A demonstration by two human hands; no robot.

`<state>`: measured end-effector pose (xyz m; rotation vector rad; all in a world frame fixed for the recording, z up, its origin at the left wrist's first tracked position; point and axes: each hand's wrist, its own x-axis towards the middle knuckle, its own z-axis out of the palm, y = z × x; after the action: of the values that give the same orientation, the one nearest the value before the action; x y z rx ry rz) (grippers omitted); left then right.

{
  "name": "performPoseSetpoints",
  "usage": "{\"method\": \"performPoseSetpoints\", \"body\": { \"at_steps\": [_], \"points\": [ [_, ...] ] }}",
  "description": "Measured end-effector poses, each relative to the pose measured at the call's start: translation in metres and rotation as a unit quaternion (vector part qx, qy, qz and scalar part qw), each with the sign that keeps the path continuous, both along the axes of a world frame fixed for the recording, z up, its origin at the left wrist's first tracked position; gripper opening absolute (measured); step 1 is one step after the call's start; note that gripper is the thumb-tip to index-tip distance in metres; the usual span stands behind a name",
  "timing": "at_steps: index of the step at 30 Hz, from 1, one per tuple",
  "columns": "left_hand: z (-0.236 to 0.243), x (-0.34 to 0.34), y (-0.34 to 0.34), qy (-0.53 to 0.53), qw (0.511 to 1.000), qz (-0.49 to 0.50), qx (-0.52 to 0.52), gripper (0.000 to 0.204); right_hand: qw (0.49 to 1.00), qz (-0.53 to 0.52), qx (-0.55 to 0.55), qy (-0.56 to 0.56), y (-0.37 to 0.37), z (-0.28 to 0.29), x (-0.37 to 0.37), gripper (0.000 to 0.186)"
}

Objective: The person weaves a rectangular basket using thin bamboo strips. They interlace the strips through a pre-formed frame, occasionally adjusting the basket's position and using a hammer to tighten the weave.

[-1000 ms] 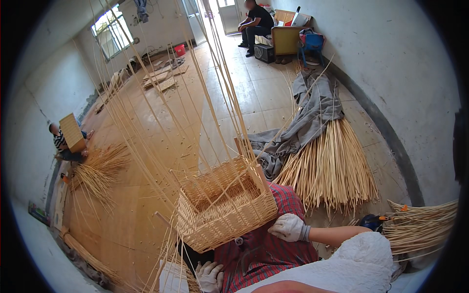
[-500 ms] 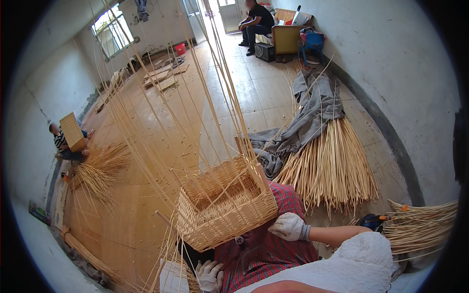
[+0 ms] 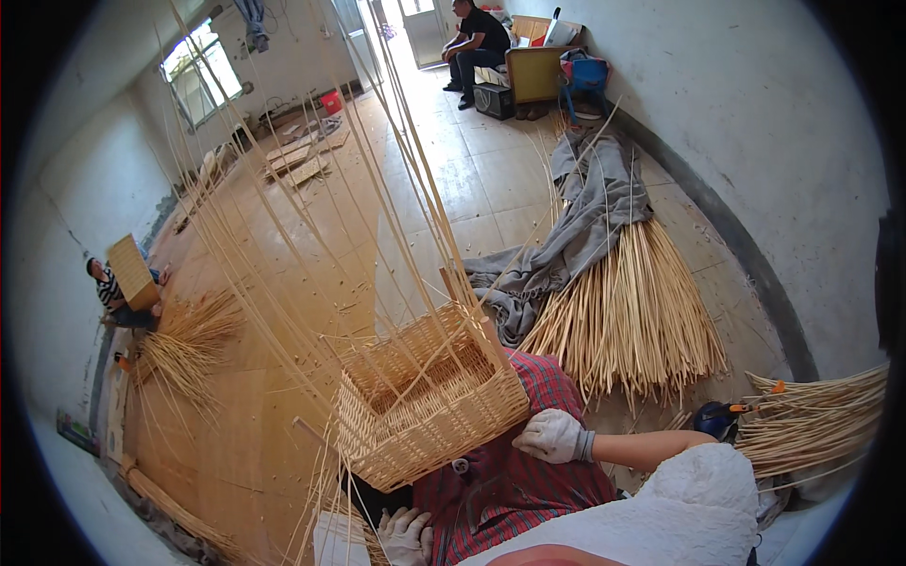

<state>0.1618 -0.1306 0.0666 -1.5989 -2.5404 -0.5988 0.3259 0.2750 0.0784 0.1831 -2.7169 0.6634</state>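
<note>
A rectangular woven basket [image 3: 429, 410], with long pale canes rising from it, sits tilted over red plaid cloth [image 3: 510, 500] in front of me. My right hand [image 3: 552, 436], in a white glove with grey cuff, rests on that cloth just beside the basket's lower right, fingers curled; anything inside them is hidden. At the bottom, below the basket, my left hand [image 3: 406, 534], also gloved, lies with fingers loosely spread and bent, beside loose canes and a white board [image 3: 340, 542]. A wooden stick [image 3: 310, 429] pokes out left of the basket.
Cane bundles [image 3: 623, 330] with a grey cloth [image 3: 590, 208] lie right; another bundle [image 3: 812, 420] is nearer. At left, a person [image 3: 127, 307] sits holding a woven panel [image 3: 134, 274] by loose canes. Another person [image 3: 477, 52] sits by furniture [image 3: 538, 75] near the door. Boards [image 3: 297, 160] lie behind.
The view has tilted slightly, shifting the far room a little left and up. My hands and the basket stay nearly where they were.
</note>
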Motion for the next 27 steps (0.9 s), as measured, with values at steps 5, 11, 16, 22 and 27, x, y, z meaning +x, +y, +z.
{"method": "performPoseSetpoints", "body": {
  "at_steps": [5,11,16,22,27],
  "points": [
    [-0.002,0.0,0.0,0.0,1.0,-0.002,0.002,0.029,1.0,0.001,0.004,0.0,0.0,-0.004,0.001,0.018],
    [-0.006,0.0,-0.001,0.007,1.0,0.003,0.008,0.027,1.0,0.003,-0.004,0.006,-0.001,-0.004,0.001,0.017],
    [0.002,0.0,0.003,-0.006,1.0,0.0,0.013,0.027,1.0,0.0,0.009,-0.009,-0.001,-0.005,0.001,0.019],
    [-0.008,0.002,-0.002,0.011,0.999,0.009,0.03,0.026,1.0,0.003,0.008,-0.005,-0.001,-0.004,0.0,0.018],
    [-0.001,-0.001,0.002,-0.001,1.0,-0.006,0.023,0.028,1.0,-0.001,0.007,0.004,-0.001,-0.005,0.001,0.017]
  ]
}}
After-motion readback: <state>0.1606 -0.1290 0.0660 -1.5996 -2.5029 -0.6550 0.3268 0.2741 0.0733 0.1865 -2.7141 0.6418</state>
